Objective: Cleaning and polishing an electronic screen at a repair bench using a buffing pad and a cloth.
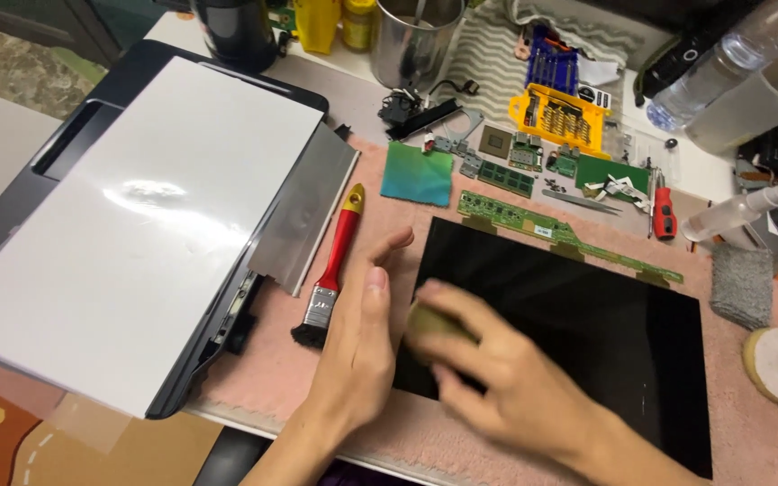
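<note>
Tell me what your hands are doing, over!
Left hand flat, steadying the black panel's left edge. Right hand presses a small yellowish pad onto the panel. Red-handled brush lies just left, not touching.

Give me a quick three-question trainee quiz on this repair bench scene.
1. True or false: the right hand presses a small greenish pad on the black display panel.
2. What lies just left of the left hand? A) red-handled brush B) tweezers C) spray bottle
3. Fill in: the long green circuit strip runs along the panel's ____ edge.

Key: 1 true; 2 A; 3 top
</note>
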